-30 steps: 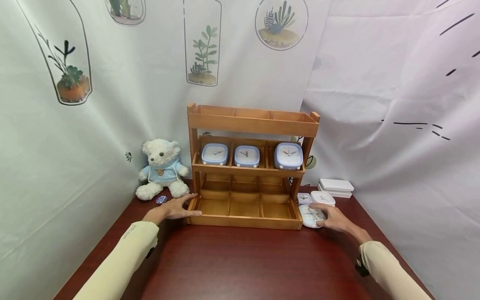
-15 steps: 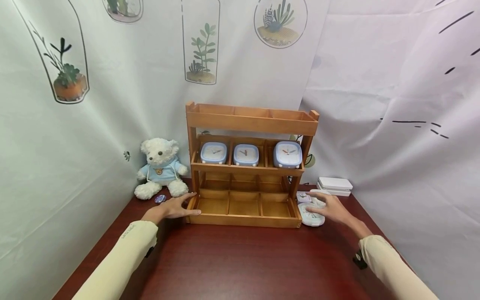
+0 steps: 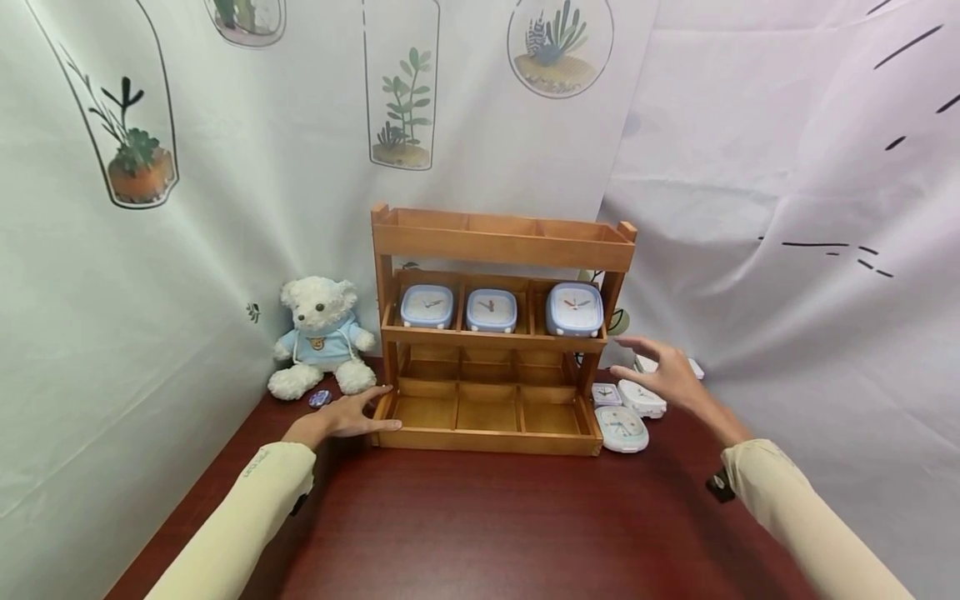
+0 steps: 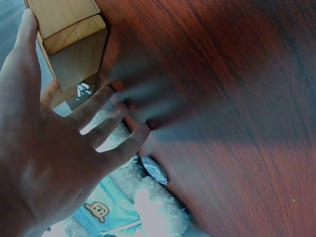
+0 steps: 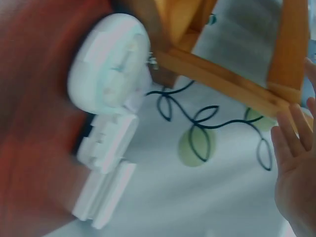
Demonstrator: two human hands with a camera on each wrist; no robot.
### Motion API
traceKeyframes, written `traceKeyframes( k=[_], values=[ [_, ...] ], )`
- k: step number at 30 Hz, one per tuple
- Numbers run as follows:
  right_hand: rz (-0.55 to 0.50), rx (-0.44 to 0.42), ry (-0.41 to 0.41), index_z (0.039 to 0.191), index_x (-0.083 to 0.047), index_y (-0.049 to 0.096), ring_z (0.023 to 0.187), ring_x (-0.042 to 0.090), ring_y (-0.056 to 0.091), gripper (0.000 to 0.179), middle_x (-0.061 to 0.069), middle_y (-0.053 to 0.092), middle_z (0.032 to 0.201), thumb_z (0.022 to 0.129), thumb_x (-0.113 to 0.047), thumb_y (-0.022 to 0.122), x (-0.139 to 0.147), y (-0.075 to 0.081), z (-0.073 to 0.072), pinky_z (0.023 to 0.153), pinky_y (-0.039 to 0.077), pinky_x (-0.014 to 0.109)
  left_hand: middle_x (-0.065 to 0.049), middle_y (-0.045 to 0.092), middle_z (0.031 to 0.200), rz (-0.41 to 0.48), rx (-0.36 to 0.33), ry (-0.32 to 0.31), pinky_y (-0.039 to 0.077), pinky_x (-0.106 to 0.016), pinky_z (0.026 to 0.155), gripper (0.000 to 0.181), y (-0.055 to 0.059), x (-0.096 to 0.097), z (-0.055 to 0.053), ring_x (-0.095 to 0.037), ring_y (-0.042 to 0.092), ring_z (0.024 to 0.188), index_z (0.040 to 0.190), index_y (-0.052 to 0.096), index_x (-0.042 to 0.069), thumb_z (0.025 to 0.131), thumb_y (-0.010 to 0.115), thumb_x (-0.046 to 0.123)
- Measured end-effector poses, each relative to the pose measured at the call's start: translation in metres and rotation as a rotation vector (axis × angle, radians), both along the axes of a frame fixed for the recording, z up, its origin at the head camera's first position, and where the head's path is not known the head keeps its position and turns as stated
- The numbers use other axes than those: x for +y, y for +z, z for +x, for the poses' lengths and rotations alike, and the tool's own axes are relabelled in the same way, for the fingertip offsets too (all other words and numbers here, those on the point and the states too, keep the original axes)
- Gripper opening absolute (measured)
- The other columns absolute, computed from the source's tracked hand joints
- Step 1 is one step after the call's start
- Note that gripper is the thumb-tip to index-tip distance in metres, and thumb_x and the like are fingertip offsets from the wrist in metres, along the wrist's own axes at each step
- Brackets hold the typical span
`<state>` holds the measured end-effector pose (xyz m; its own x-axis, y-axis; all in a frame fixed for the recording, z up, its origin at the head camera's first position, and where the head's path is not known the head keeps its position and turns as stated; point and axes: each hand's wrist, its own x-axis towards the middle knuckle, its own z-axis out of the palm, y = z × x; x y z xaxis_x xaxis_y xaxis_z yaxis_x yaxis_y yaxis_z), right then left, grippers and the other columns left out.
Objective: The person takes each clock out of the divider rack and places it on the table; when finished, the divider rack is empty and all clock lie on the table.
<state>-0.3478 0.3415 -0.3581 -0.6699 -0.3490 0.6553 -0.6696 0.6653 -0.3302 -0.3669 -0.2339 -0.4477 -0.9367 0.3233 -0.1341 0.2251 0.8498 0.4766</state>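
My left hand (image 3: 345,415) rests at the lower left end of a wooden shelf rack (image 3: 487,443), thumb and fingers spread and straight against its side. In the left wrist view the fingers (image 4: 129,143) reach past the rack's corner. My right hand (image 3: 667,377) is raised beside the rack's right post, fingers apart and holding nothing. Below it sit a white oval alarm clock (image 3: 622,428), a small purple square clock (image 3: 606,394) and another white clock (image 3: 642,400). On the middle shelf stand three blue alarm clocks, left (image 3: 427,307), centre (image 3: 491,311) and right (image 3: 575,308).
A white teddy bear (image 3: 318,333) in a blue hoodie sits left of the rack, a small round purple object (image 3: 320,398) by its feet. Flat white boxes (image 5: 103,192) lie behind the right-hand clocks. Printed cloth (image 3: 697,150) hangs close around the dark red table (image 3: 480,525).
My right hand has come off the white oval clock and moved up and back, uncovering the clocks and overlapping the white boxes. The left hand stays at the rack.
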Motion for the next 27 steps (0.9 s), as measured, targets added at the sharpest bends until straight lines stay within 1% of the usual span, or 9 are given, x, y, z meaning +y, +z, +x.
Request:
traceKeyframes(
  k=[4, 7, 10, 13, 15, 20, 24, 27],
  values=[
    [-0.005, 0.069, 0.026, 0.131, -0.007, 0.071, 0.115, 0.034, 0.069, 0.056, 0.01, 0.072, 0.129, 0.079, -0.011, 0.092, -0.011, 0.017, -0.005, 0.099, 0.046, 0.013, -0.032, 0.036, 0.159, 0.007, -0.003, -0.001, 0.038, -0.068, 0.107, 0.102, -0.001, 0.0, 0.001, -0.056, 0.042, 0.139, 0.165, 0.031, 0.018, 0.088, 0.067, 0.074],
    [0.008, 0.128, 0.037, 0.133, -0.006, 0.07, 0.121, 0.033, 0.065, 0.061, 0.01, 0.069, 0.134, 0.077, -0.01, 0.093, -0.021, 0.032, -0.008, 0.103, 0.046, 0.019, -0.033, 0.036, 0.159, 0.011, 0.001, -0.004, 0.039, -0.068, 0.107, 0.101, -0.001, -0.001, 0.001, -0.055, 0.043, 0.138, 0.165, 0.031, 0.018, 0.088, 0.067, 0.073],
    [0.03, 0.153, 0.03, 0.135, -0.005, 0.069, 0.128, 0.034, 0.061, 0.065, 0.013, 0.064, 0.141, 0.075, -0.013, 0.095, -0.031, 0.046, -0.011, 0.105, 0.05, 0.037, -0.033, 0.036, 0.159, 0.008, 0.006, -0.006, 0.039, -0.068, 0.107, 0.101, 0.0, -0.001, 0.001, -0.056, 0.043, 0.138, 0.165, 0.031, 0.017, 0.088, 0.067, 0.072],
    [0.061, 0.129, 0.013, 0.138, -0.007, 0.067, 0.132, 0.038, 0.058, 0.07, 0.016, 0.06, 0.146, 0.075, -0.018, 0.096, -0.041, 0.057, -0.013, 0.104, 0.049, 0.054, -0.033, 0.036, 0.159, 0.004, 0.009, -0.006, 0.039, -0.068, 0.107, 0.102, 0.0, -0.002, 0.001, -0.056, 0.043, 0.139, 0.165, 0.03, 0.016, 0.088, 0.067, 0.073],
    [0.085, 0.106, 0.008, 0.14, -0.008, 0.066, 0.131, 0.041, 0.057, 0.074, 0.018, 0.059, 0.146, 0.074, -0.022, 0.096, -0.047, 0.063, -0.016, 0.103, 0.047, 0.06, -0.032, 0.035, 0.16, 0.005, 0.006, -0.003, 0.038, -0.067, 0.108, 0.102, 0.0, -0.002, 0.001, -0.055, 0.042, 0.14, 0.165, 0.03, 0.017, 0.088, 0.067, 0.073],
    [0.137, 0.074, 0.017, 0.14, -0.008, 0.065, 0.128, 0.044, 0.057, 0.076, 0.021, 0.059, 0.144, 0.073, -0.026, 0.097, -0.061, 0.07, -0.028, 0.101, 0.047, 0.062, -0.033, 0.034, 0.16, 0.012, -0.004, -0.001, 0.037, -0.068, 0.108, 0.102, 0.0, -0.002, 0.002, -0.057, 0.04, 0.14, 0.165, 0.03, 0.017, 0.088, 0.068, 0.072],
    [0.185, 0.063, 0.033, 0.137, -0.005, 0.067, 0.133, 0.047, 0.052, 0.075, 0.025, 0.054, 0.149, 0.071, -0.025, 0.098, -0.066, 0.072, -0.036, 0.103, 0.045, 0.063, -0.032, 0.035, 0.16, 0.008, -0.011, 0.002, 0.037, -0.068, 0.108, 0.102, -0.001, 0.0, 0.002, -0.057, 0.04, 0.14, 0.165, 0.03, 0.018, 0.087, 0.067, 0.073],
    [0.208, 0.062, 0.044, 0.134, -0.004, 0.068, 0.136, 0.05, 0.049, 0.073, 0.029, 0.051, 0.15, 0.07, -0.022, 0.099, -0.068, 0.072, -0.041, 0.104, 0.043, 0.064, -0.031, 0.037, 0.159, 0.002, -0.001, 0.003, 0.039, -0.068, 0.107, 0.101, -0.001, 0.002, 0.002, -0.056, 0.042, 0.139, 0.165, 0.031, 0.019, 0.087, 0.067, 0.073]
  ],
)
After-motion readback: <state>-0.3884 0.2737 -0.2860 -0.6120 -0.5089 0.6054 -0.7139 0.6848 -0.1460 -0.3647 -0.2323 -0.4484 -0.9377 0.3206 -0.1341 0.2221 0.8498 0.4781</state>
